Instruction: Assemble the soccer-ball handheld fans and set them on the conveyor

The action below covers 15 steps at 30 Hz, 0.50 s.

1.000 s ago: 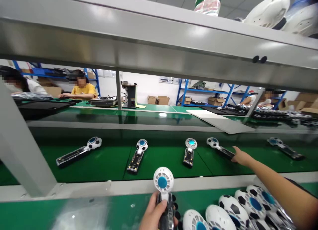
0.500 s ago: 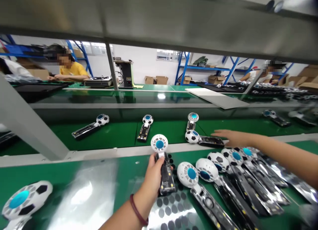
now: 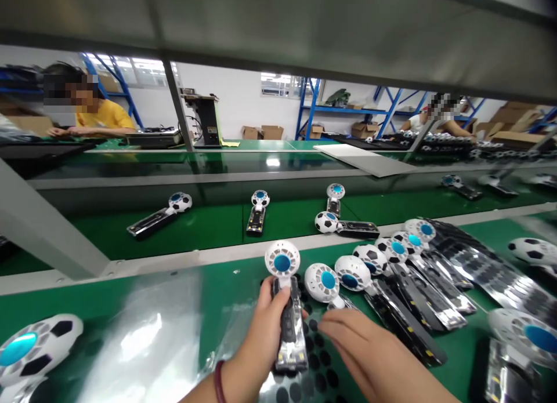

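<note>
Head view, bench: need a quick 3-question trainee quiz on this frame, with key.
1. Multiple choice: what does the left hand grip?
A) a roll of tape
B) a handheld fan with a round white head and blue hub
C) a screwdriver

2. True or false: the dark red band is on the person's right wrist.

3. Fill in the blank: the sheet under the held fan is marked with round ____ dots.

Key: 1. B; 2. False, it is on the left wrist; 3. black.
</note>
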Each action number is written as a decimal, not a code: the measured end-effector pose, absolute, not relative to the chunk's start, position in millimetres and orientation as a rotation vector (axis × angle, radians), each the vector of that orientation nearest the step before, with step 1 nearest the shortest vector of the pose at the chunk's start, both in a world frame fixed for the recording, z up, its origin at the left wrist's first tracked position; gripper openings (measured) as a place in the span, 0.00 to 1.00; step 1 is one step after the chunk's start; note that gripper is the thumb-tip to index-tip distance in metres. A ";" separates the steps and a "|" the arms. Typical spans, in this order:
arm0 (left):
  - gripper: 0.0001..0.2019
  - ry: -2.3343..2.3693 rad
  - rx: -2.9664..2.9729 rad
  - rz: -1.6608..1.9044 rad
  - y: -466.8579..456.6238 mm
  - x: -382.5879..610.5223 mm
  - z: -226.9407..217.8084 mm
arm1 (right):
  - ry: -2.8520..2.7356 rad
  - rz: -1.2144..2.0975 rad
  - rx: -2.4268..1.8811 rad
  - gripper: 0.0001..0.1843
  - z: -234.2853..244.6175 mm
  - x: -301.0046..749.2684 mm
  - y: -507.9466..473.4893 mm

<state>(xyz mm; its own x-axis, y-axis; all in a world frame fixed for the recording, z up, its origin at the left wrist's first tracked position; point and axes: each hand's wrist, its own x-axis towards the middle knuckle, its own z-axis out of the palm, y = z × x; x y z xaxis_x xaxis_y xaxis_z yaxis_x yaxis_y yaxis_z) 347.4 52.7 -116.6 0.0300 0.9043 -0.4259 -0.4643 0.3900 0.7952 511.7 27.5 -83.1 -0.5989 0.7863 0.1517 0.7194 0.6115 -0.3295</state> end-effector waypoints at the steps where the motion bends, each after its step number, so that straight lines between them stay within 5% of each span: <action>1: 0.22 1.076 0.490 1.147 48.7 347.2 -117.0 | -2.518 0.226 -1.218 0.19 -80.6 506.3 38.7; 6: 0.23 1.085 0.347 1.301 47.6 343.7 -114.1 | -2.545 -0.186 -1.308 0.12 -71.5 479.7 81.5; 15: 0.18 1.125 0.477 1.333 77.1 338.4 -133.3 | -2.780 -0.243 -1.220 0.06 -103.4 474.7 99.1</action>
